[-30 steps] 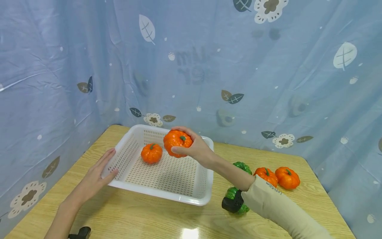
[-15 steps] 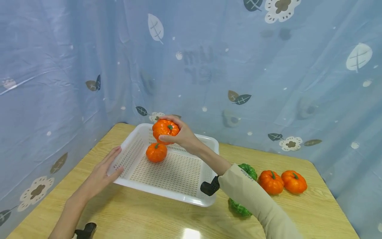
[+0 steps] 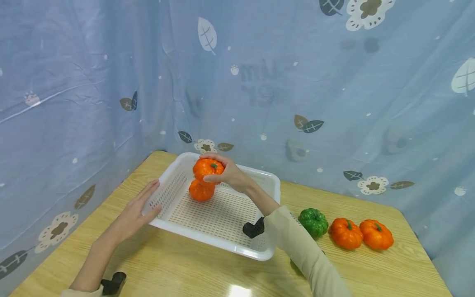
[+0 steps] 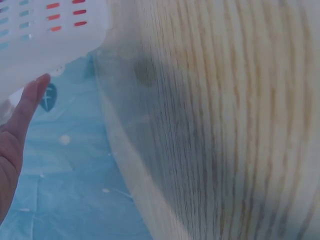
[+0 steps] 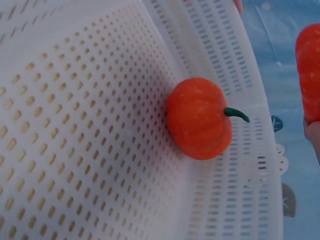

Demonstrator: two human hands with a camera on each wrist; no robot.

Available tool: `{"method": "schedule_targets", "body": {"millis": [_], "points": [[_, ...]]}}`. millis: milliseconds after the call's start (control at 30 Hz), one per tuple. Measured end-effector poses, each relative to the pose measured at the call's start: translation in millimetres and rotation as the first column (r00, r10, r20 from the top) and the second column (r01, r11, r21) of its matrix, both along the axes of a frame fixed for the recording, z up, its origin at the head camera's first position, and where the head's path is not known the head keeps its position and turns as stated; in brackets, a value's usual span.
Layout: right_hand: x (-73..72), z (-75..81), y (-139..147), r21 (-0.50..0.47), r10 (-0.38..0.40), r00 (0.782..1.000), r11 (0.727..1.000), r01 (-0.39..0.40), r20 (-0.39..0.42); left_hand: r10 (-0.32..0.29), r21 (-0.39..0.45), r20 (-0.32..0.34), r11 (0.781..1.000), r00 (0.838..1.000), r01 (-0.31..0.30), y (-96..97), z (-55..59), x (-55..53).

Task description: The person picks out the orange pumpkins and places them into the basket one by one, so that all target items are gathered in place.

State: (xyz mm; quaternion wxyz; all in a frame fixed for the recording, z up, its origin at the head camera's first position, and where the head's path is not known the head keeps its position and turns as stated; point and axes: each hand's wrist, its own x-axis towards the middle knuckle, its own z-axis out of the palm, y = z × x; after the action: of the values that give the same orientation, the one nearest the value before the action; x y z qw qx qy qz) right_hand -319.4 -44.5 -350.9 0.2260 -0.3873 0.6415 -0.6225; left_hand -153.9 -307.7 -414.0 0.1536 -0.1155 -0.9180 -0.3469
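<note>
In the head view my right hand grips a glossy orange pumpkin with a green stem, thumb in front and fingers behind. It is over the far left part of a white slotted plastic basket. Another orange pumpkin sits in the basket, partly covered by the held one; the right wrist view shows this pumpkin against the side wall. My left hand touches the basket's left side with fairly straight fingers, its thumb by the near corner. The left wrist view catches part of that hand beside the basket wall.
Right of the basket, on the wooden table, are a green pumpkin and two orange pumpkins, one left of the other. My right sleeve mostly covers another green thing. A blue patterned curtain hangs behind.
My right hand has carried its pumpkin leftward over the basket, then slightly down towards the pumpkin inside. My left hand stays at the basket's side. The head view has shifted.
</note>
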Motion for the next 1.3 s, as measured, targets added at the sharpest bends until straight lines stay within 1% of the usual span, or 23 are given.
{"method": "schedule_targets", "body": {"millis": [133, 200, 300, 433, 467, 567, 633, 733, 800, 867, 967, 1033, 1133, 1200, 1300], "points": [[-2.1, -8.0, -3, 0.030, 0.076, 0.997, 0.997, -0.077, 0.033, -0.001, 0.009, 0.009, 1.000, 1.000, 0.001, 1.7, 0.6, -1.7], [-2.6, -11.3, -3, 0.054, 0.114, 0.993, 0.992, -0.115, 0.015, -0.002, 0.012, 0.004, 1.000, 1.000, 0.002, 2.9, 0.2, -2.6], [-2.7, -15.7, -2, 0.110, 0.151, 0.988, 0.983, -0.148, -0.023, -0.011, 0.018, 0.000, 1.000, 1.000, 0.011, 5.9, -1.0, -4.0], [-1.6, -22.5, -4, 0.177, 0.207, 0.977, 0.965, -0.196, -0.047, -0.020, 0.019, -0.015, 1.000, 1.000, 0.020, 9.8, -3.2, -5.5], [-0.8, -24.1, -5, 0.184, 0.229, 0.973, 0.958, -0.219, -0.039, -0.020, 0.018, -0.024, 1.000, 1.000, 0.020, 10.4, -3.8, -5.8], [1.8, -29.9, -12, 0.221, 0.289, 0.957, 0.935, -0.275, -0.031, -0.017, 0.015, -0.030, 1.000, 0.999, 0.017, 11.0, -5.0, -5.5], [4.3, -33.1, -16, 0.263, 0.315, 0.948, 0.920, -0.291, -0.052, -0.015, 0.010, -0.030, 1.000, 0.999, 0.016, 10.4, -5.3, -4.8], [8.3, -36.3, -23, 0.293, 0.358, 0.933, 0.898, -0.328, -0.050, -0.003, 0.005, -0.033, 1.000, 0.999, 0.004, 8.6, -5.1, -2.7], [10.6, -37.4, -28, 0.313, 0.386, 0.920, 0.884, -0.348, -0.067, 0.005, -0.001, -0.047, 1.000, 0.999, -0.005, 7.0, -4.4, -0.7], [12.2, -38.5, -32, 0.314, 0.418, 0.908, 0.867, -0.388, -0.032, 0.015, -0.005, -0.059, 1.000, 0.998, -0.016, 5.7, -3.6, 1.4], [12.9, -40.3, -37, 0.335, 0.450, 0.893, 0.839, -0.429, 0.016, 0.021, -0.011, -0.074, 1.000, 0.997, -0.022, 4.4, -2.0, 3.5], [13.0, -41.7, -40, 0.356, 0.459, 0.887, 0.822, -0.445, 0.051, 0.022, -0.010, -0.075, 1.000, 0.997, -0.022, 3.9, -1.4, 3.7], [11.5, -45.4, -43, 0.406, 0.472, 0.880, 0.793, -0.453, 0.060, 0.022, -0.009, -0.077, 1.000, 0.997, -0.022, 4.5, -0.3, 3.2], [10.4, -47.7, -44, 0.429, 0.492, 0.867, 0.770, -0.473, 0.073, 0.022, -0.013, -0.081, 1.000, 0.996, -0.023, 5.5, 0.4, 2.7], [7.8, -51.2, -47, 0.442, 0.531, 0.842, 0.735, -0.514, 0.096, 0.025, -0.020, -0.087, 0.999, 0.996, -0.027, 7.5, 2.1, 2.4]]}}
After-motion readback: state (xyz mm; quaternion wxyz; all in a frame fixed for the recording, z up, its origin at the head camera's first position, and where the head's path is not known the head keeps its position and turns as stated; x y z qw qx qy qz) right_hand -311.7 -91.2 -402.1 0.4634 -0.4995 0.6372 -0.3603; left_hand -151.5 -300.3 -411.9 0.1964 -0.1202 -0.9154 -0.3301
